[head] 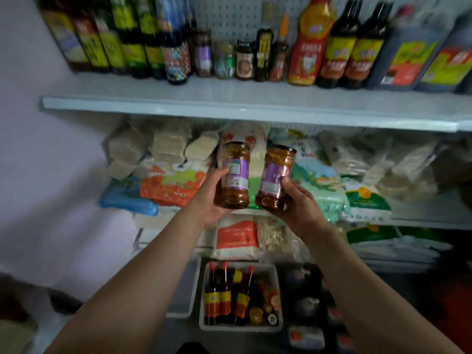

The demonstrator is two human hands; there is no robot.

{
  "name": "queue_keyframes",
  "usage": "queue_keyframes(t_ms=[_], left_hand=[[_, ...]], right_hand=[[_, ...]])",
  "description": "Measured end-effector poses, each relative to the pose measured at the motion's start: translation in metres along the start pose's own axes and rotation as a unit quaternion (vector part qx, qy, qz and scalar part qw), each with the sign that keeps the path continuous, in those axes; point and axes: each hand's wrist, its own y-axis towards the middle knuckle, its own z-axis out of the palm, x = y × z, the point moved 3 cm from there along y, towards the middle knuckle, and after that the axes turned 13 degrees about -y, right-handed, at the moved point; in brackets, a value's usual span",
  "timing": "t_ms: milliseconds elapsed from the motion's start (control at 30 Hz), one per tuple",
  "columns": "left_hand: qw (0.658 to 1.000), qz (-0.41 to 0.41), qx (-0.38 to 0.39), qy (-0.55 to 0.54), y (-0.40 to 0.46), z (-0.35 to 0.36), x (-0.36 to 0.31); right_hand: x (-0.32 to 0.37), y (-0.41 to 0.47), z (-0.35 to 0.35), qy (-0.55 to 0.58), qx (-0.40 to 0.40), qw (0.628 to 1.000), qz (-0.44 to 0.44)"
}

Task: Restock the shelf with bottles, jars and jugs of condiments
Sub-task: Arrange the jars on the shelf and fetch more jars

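Both hands are raised below the top shelf [229,103]; left hand [213,198] wraps one purple-labelled jar [233,175], right hand [297,203] wraps a second jar [275,176] just beside it; a white bin [204,325] of bottles sits lower down.

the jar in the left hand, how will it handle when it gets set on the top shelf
The jar looks like smooth glass, so probably breakable and a bit slippery. It appears full, so likely heavy for its size. Its flat base should stand steady on the shelf.
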Motion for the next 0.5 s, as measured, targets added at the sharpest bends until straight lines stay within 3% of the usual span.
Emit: queue_keyframes(t_ms=[167, 500], left_hand=[[0.996, 0.049, 0.060, 0.053, -0.005, 0.035, -0.052], [0.988, 0.140, 0.039, 0.045, 0.040, 0.051, -0.157]], right_hand=[[0.055, 0.007, 0.021, 0.017, 0.014, 0.999, -0.042], [0.109, 0.057, 0.034, 0.007, -0.014, 0.995, -0.095]])
